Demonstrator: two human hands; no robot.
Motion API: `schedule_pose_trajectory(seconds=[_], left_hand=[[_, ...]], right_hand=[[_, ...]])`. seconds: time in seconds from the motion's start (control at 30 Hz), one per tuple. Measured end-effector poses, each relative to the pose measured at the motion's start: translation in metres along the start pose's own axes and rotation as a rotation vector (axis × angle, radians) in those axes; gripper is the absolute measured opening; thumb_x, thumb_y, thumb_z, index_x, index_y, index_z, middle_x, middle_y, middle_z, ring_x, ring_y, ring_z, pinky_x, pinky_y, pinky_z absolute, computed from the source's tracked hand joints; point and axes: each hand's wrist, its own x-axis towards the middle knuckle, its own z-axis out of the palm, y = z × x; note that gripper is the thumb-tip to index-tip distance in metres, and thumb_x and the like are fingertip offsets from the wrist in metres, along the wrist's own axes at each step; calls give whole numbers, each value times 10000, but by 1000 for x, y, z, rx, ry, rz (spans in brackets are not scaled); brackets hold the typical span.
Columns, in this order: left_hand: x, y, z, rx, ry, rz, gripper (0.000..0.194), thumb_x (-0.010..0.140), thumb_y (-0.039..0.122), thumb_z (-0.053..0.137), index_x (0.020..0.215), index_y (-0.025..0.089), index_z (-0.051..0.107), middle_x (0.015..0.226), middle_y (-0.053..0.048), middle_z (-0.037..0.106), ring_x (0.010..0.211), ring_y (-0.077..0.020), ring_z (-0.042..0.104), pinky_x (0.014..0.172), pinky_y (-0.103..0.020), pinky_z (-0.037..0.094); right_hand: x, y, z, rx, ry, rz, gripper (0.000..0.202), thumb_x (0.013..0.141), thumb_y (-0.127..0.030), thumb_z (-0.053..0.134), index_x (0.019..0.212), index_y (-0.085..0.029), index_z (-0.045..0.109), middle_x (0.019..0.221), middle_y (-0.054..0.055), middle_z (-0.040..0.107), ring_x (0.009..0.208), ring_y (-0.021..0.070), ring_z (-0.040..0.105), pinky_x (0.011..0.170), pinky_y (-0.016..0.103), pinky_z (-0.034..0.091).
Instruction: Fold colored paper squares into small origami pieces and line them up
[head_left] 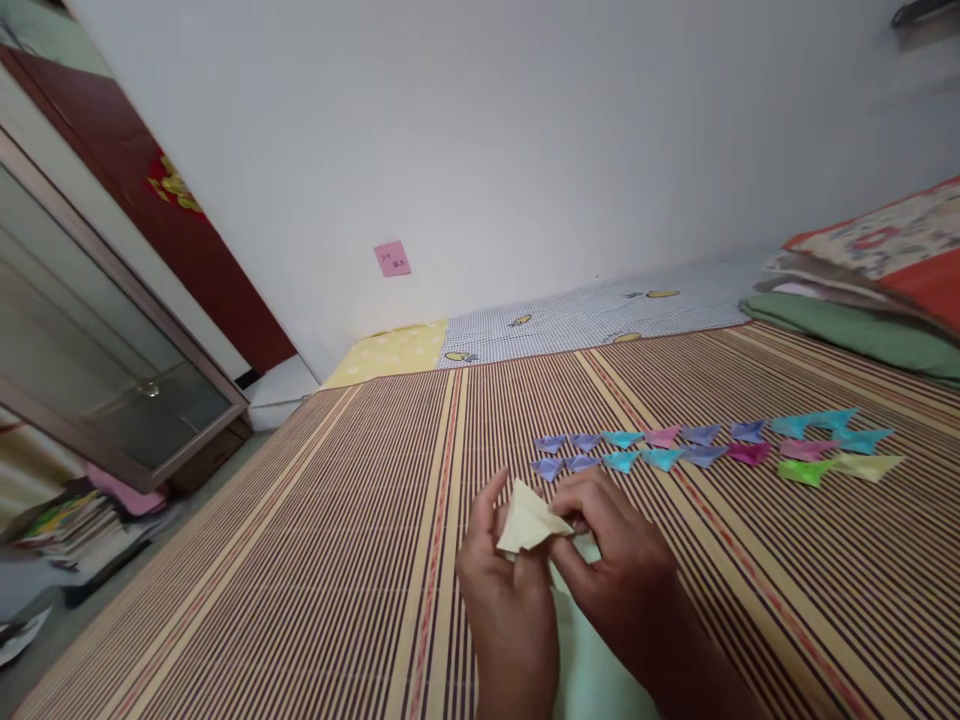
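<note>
Both my hands hold a pale yellow folded paper piece (527,522) just above a striped bamboo mat (337,520). My left hand (501,590) pinches its left side from below. My right hand (615,560) grips its right end with the fingertips. Under my hands lies a light green sheet (592,660). Beyond my right hand, several small folded paper shapes (705,448) in purple, blue, pink, green and yellow lie in two rows on the mat.
The mat covers a bed against a white wall bearing a pink note (392,259). Folded bedding and a green pillow (862,300) sit at the far right. A glass-door cabinet (97,340) and stacked books (67,520) stand on the left.
</note>
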Motion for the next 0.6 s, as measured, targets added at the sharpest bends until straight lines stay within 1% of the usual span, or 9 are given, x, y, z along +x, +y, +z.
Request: schedule_pose_trajectory(seconds=[0.1,0.17,0.2,0.27,0.33,0.43,0.5,0.57,0.6], left_hand=[[-3,-2,-1,99,23,108,517,776,65,673,1249,264,741,999,-64,800,958,-279,732,823,-350,568],[-4,-1,-1,118,2,154,526,775,41,647,1220,295,764,1084,-60,802,1025,-289,727,875,-369,564],[-5,0,-1,105,-15,152,508,784,47,646,1203,305,773,1136,-55,795,1056,-290,722,896,-375,562],[-5,3,-2,52,-58,104,447,795,79,672,1163,303,790,1180,-52,785,1091,-292,717,915,-378,566],[-5,6,-4,-14,-78,33,394,794,112,702,1135,285,798,1167,-56,787,1086,-288,722,903,-366,575],[-4,9,-4,-129,-91,-43,371,783,145,738,1136,251,785,1140,-77,786,1038,-278,737,857,-343,588],[-5,11,-4,-228,-103,-99,497,776,161,768,1261,254,717,1129,-91,783,1013,-273,744,834,-337,592],[-5,12,-3,-306,-122,-158,693,776,178,794,1427,277,579,1113,-97,782,993,-267,751,823,-335,593],[-6,13,-2,-329,-133,-179,756,782,188,799,1477,285,519,1108,-98,782,988,-263,753,824,-334,593]], right_hand=[[-1,1,0,-6,-7,-1,206,889,-38,525,957,-227,570,877,29,629,770,182,640,630,273,494],[-2,1,-2,6,-4,-16,246,924,-50,508,1059,-223,617,940,51,664,829,192,672,634,269,513],[-2,1,-3,22,0,-19,268,937,-55,505,1098,-226,635,968,58,677,862,196,684,649,269,526],[-1,-1,-5,72,9,-10,294,943,-67,517,1135,-235,662,1001,62,694,915,203,698,696,274,552],[0,-2,-8,123,19,11,300,932,-73,527,1123,-242,686,1002,59,703,936,210,704,733,289,568],[1,-5,-9,176,26,37,297,922,-85,524,1087,-246,712,976,53,702,905,213,706,717,296,567],[1,-5,-10,193,39,59,292,919,-95,533,1078,-252,722,963,49,693,883,210,699,707,295,557],[0,-4,-9,197,62,88,295,918,-101,545,1082,-264,729,980,47,685,895,209,692,718,294,548],[-1,-2,-9,194,74,99,299,917,-102,549,1082,-271,732,993,45,683,909,208,689,728,294,544]])
